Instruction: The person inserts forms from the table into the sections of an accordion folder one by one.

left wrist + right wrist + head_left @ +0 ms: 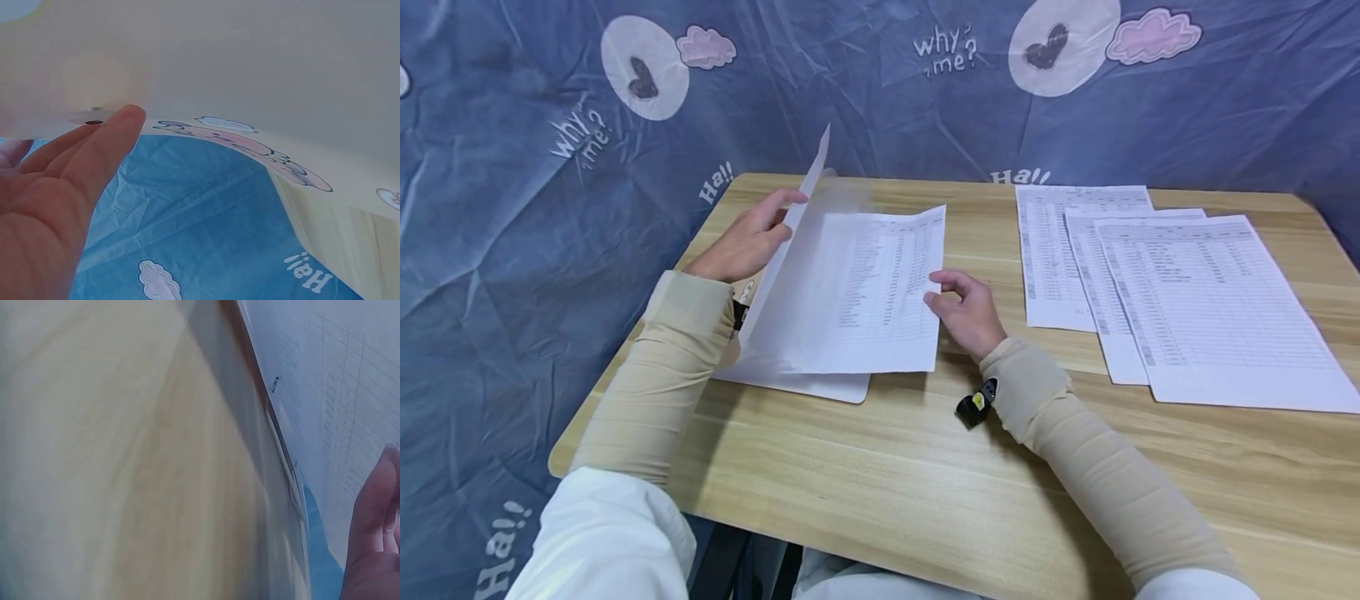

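Note:
A white folder (820, 387) with rounded corners lies at the left of the table. Its raised cover (816, 171) leans upright, gripped at the free edge by my left hand (748, 237). The left wrist view shows that hand's fingers (119, 137) against the cover's outside, beside a small snap button (94, 121) and a printed cartoon. At the printed sheet's (887, 283) right edge, my right hand (966, 312) pinches the paper between thumb and fingers. The sheet's left part runs in under the cover, where it is hazy. In the right wrist view only part of the right hand (375, 519) shows.
Three printed sheets (1232, 317) lie overlapped at the right of the wooden table (880, 483). A blue cloth (820, 75) with cartoon prints hangs behind and to the left. Small black devices (973, 406) sit at the wrists.

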A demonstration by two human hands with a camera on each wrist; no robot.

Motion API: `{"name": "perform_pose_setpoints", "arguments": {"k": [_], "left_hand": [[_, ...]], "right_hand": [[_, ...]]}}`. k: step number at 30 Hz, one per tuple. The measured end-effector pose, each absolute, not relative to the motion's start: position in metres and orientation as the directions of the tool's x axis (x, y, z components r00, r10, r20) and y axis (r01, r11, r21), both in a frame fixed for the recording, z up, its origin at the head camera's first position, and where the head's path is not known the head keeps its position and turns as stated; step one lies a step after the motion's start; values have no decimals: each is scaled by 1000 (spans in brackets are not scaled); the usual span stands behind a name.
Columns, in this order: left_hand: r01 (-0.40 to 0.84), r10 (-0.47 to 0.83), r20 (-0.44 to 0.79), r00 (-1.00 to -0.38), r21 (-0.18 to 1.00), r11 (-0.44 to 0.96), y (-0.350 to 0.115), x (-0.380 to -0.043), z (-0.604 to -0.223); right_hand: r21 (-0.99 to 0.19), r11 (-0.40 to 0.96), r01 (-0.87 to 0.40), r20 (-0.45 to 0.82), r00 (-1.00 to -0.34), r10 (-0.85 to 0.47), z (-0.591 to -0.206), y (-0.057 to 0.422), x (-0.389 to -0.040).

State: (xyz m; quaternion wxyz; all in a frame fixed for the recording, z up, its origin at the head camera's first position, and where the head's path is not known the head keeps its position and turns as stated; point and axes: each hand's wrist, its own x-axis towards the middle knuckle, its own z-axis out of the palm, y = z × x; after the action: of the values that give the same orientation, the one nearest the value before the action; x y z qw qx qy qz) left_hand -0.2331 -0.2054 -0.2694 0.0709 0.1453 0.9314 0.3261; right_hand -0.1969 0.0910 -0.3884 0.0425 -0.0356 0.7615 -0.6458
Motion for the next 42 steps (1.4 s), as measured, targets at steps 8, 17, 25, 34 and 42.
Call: {"name": "perform_pose_setpoints", "arguments": {"k": [8,17,25,34,42], "left_hand": [[220,323,-50,-945,633,742,-205,-234,-270],[220,315,-41,-948,630,745,-206,-233,-269],[217,314,-42,-949,634,742,-206,-233,-269],[220,314,-38,-949,633,742,-207,-233,-270],[225,321,-38,-946,635,739,-208,-233,-270]], "right_hand": [[-991,134,27,-46,-988,-145,-387,85,-197],[-991,131,8,-29,-986,-161,-387,85,-196],[-995,96,-7,-10,-984,-180,-386,77,-196],[-997,70,-21,7,-982,-189,-388,63,-199],[-996,92,-20,2,-981,-193,-388,52,-200]]}}
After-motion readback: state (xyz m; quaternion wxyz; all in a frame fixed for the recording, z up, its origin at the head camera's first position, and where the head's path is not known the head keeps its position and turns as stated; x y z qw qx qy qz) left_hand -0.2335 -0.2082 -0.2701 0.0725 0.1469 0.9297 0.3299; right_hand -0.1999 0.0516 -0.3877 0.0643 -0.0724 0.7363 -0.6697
